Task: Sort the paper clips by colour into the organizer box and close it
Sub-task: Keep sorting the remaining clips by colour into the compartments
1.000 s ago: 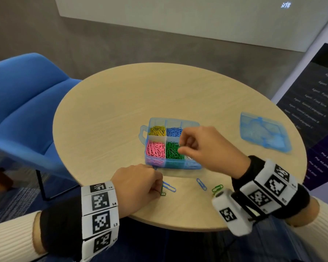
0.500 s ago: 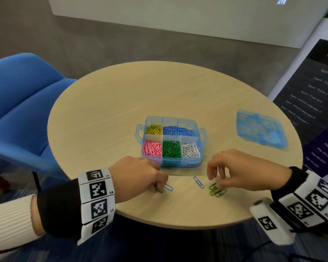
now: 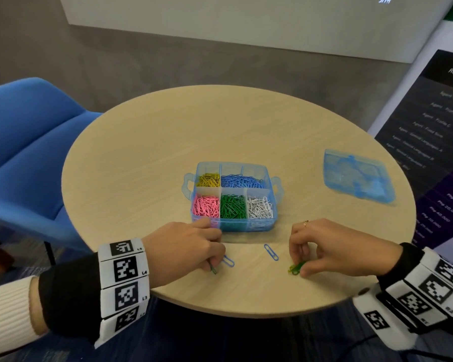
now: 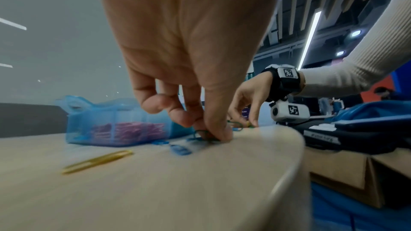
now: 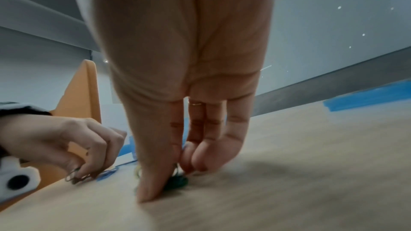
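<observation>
The blue organizer box (image 3: 270, 226) stands open mid-table, with yellow, blue, pink, green and white clips in separate compartments. Its lid (image 3: 357, 176) lies apart at the right. My left hand (image 3: 215, 261) pinches a dark green clip (image 3: 213, 269) at the table surface, beside a blue clip (image 3: 228, 261). My right hand (image 3: 300, 263) pinches a small bunch of green and yellow clips (image 3: 296, 267) on the table. Another blue clip (image 3: 271, 252) lies between the hands. In the left wrist view a yellow clip (image 4: 98, 161) lies near the table's front.
The round wooden table (image 3: 168, 142) has its front edge just below both hands. A blue chair (image 3: 24, 142) stands at the left. A dark printed banner (image 3: 434, 142) stands at the right.
My right hand left the green compartment, came down to the table front right of the box, and closed on the green and yellow clips. My left hand stayed by the dark green clip.
</observation>
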Motion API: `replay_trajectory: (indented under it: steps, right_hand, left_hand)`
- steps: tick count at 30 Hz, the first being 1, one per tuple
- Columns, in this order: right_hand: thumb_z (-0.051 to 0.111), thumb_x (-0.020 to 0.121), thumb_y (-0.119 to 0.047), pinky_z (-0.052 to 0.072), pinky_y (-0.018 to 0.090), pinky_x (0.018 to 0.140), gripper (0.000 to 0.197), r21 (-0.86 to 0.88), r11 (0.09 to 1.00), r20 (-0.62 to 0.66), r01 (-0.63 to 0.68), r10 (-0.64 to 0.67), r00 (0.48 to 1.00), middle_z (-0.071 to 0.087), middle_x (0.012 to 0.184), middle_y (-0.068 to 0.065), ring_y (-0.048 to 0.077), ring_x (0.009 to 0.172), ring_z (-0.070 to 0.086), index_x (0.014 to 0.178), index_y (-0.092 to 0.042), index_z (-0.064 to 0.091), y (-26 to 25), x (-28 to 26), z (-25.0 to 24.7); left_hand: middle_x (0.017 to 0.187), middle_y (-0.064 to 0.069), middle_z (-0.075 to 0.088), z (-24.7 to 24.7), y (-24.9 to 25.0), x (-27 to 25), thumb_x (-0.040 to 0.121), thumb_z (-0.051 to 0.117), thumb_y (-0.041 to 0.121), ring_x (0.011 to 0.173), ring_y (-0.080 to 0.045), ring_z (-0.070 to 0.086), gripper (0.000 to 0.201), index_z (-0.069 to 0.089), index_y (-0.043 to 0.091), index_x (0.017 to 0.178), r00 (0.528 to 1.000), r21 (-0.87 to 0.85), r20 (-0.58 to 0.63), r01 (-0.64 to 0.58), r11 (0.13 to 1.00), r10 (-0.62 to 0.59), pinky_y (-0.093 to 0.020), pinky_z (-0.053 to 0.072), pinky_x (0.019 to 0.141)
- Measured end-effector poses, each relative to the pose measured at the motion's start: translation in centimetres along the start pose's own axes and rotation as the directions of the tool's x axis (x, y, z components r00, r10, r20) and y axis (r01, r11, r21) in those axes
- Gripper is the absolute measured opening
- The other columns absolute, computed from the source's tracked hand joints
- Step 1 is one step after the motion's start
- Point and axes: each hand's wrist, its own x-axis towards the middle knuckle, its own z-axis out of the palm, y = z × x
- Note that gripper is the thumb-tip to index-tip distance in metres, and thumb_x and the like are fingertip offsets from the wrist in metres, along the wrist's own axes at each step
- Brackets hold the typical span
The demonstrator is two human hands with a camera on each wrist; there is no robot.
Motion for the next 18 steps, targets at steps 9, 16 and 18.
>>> replay_trajectory:
  steps: [9, 16, 18]
  right_hand:
    - [0.074, 0.082, -0.018, 0.048, 0.021, 0.067, 0.022, -0.037, 0.999, 0.002, 0.007, -0.007, 1.0, 0.063, 0.077, -0.005, 0.012, 0.075, 0.058, 0.076, -0.029, 0.056, -0.7, -0.3, 0.9]
    - [0.078, 0.079, -0.02, 0.05, 0.022, 0.066, 0.019, 0.111, 0.994, -0.072, -0.002, 0.01, 0.997, 0.065, 0.071, -0.005, 0.01, 0.068, 0.059, 0.075, -0.031, 0.063, -0.3, 0.0, 1.1]
    - [0.078, 0.079, -0.021, 0.045, 0.017, 0.062, 0.019, 0.139, 0.99, -0.104, -0.011, 0.026, 0.994, 0.063, 0.067, -0.008, 0.007, 0.065, 0.057, 0.072, -0.031, 0.063, -0.1, 0.3, 1.1]
  left_hand:
    - [0.089, 0.011, 0.055, -3.3, -0.6, 4.4, 0.094, 0.057, 0.018, 0.077, -0.008, 0.046, 0.017, 0.045, 0.026, 0.087, 0.94, -0.338, -0.113, 0.269, 0.902, -0.323, -0.024, 0.041, 0.072]
    - [0.113, 0.014, 0.052, -3.6, -0.7, 5.9, 0.094, 0.058, 0.038, 0.108, -0.011, 0.045, 0.022, 0.057, 0.029, 0.114, 0.898, -0.186, -0.153, 0.385, 0.904, -0.414, -0.028, 0.041, 0.076]
    - [0.114, 0.014, 0.052, -3.3, 0.5, 5.6, 0.094, 0.056, 0.039, 0.109, -0.009, 0.044, 0.021, 0.058, 0.03, 0.113, 0.91, -0.211, -0.187, 0.331, 0.92, -0.37, -0.028, 0.041, 0.077]
